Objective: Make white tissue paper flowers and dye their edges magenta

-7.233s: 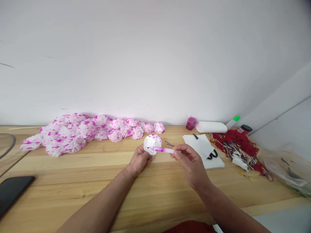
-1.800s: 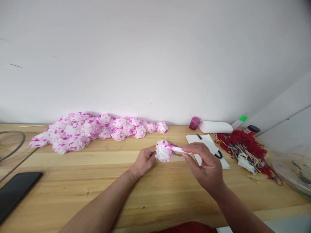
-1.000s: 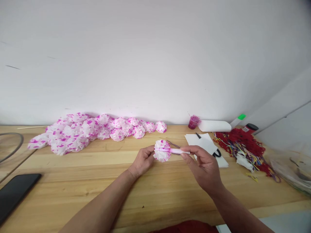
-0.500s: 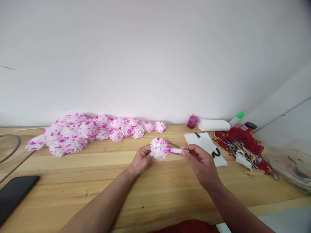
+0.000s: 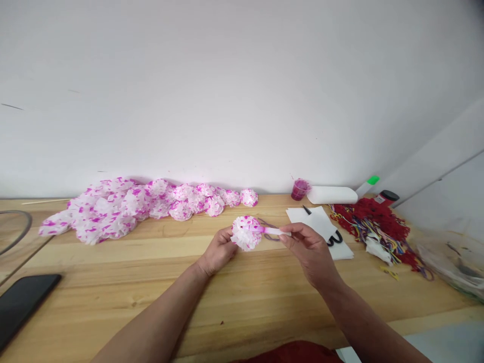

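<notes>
My left hand (image 5: 220,250) pinches a white paper flower (image 5: 245,239) with magenta-tipped frills by its left edge, just above the table. Across the flower's face runs a narrow white strip (image 5: 275,231) stained magenta, which looks like paper. Its right end sits between the thumb and fingers of my right hand (image 5: 305,247). The strip is narrow and strongly coloured at the flower's right edge; whether it is fixed there I cannot tell. A thin purple cord (image 5: 269,223) shows behind the flower and strip. The left fingertips are partly hidden behind the flower.
Along the wall lies a heap of similar paper flowers (image 5: 109,209). Behind my right hand are scissors (image 5: 335,237) on white paper (image 5: 315,218), a cup of magenta stuff (image 5: 300,189), a white roll (image 5: 333,194) and tangled red yarn (image 5: 385,219). A black phone (image 5: 28,307) lies left.
The flower has shifted slightly left and down. The strip looks narrower beside it, and my right hand has moved a little to the left and up.
</notes>
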### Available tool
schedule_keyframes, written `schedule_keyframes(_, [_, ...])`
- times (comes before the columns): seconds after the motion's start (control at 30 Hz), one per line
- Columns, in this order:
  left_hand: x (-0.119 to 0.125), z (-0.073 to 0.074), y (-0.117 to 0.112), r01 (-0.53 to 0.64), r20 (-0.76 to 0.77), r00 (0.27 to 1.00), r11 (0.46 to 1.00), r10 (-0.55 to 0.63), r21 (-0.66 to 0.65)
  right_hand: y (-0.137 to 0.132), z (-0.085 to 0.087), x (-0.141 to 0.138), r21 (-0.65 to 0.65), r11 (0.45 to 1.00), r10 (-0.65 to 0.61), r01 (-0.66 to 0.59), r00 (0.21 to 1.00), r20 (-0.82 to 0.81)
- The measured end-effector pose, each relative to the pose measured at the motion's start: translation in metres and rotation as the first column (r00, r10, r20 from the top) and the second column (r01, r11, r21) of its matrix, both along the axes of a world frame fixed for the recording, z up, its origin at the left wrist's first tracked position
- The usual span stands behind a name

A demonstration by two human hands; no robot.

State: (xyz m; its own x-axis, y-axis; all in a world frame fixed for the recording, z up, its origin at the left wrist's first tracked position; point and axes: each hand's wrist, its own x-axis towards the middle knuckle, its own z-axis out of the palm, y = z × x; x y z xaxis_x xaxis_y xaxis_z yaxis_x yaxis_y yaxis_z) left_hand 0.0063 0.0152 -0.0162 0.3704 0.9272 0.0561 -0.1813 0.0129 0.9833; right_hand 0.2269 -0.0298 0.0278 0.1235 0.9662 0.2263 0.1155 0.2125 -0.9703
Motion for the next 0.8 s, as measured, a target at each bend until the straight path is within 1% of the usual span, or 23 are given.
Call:
schedule_keyframes(0.1, [0.000,0.000,0.000,-0.002,0.011,1.000,1.000,0.002,-0.011,-0.002,-0.004,0.002,-0.022,0.999,0.049,-0.048,0.998,0.026])
schedule_keyframes(0.2, [0.000,-0.001,0.001,-0.018,0.020,1.000,1.000,0.019,-0.017,-0.006,-0.002,0.007,-0.016,0.995,0.104,-0.103,0.994,0.044])
schedule_keyframes(0.27, [0.000,-0.001,0.002,-0.027,0.023,0.999,0.999,0.027,-0.018,-0.006,0.001,0.010,0.003,0.997,0.082,-0.082,0.996,0.037])
schedule_keyframes(0.37, [-0.001,-0.002,0.002,-0.035,0.025,0.999,0.999,0.035,-0.021,-0.004,0.004,0.013,0.031,1.000,-0.009,0.008,0.999,0.033])
schedule_keyframes(0.47, [-0.001,-0.003,0.002,-0.044,0.026,0.999,0.999,0.044,-0.025,-0.004,0.004,0.012,0.055,0.997,-0.063,0.058,0.992,0.107])
schedule_keyframes(0.57, [-0.001,-0.003,0.002,-0.049,0.029,0.998,0.998,0.050,-0.028,-0.008,0.003,0.008,0.087,0.995,-0.061,0.042,0.972,0.228])
schedule_keyframes(0.63, [-0.001,-0.002,0.002,-0.051,0.033,0.998,0.998,0.052,-0.030,-0.011,0.003,0.006,0.105,0.994,-0.046,0.018,0.960,0.275])
schedule_keyframes(0.73, [-0.001,-0.002,0.003,-0.060,0.042,0.997,0.998,0.062,-0.036,-0.013,0.005,0.005,0.120,0.993,-0.043,0.011,0.962,0.271])
schedule_keyframes(0.8, [0.000,-0.001,0.003,-0.068,0.051,0.996,0.997,0.070,-0.041,-0.012,0.008,0.008,0.127,0.991,-0.075,0.045,0.967,0.245])
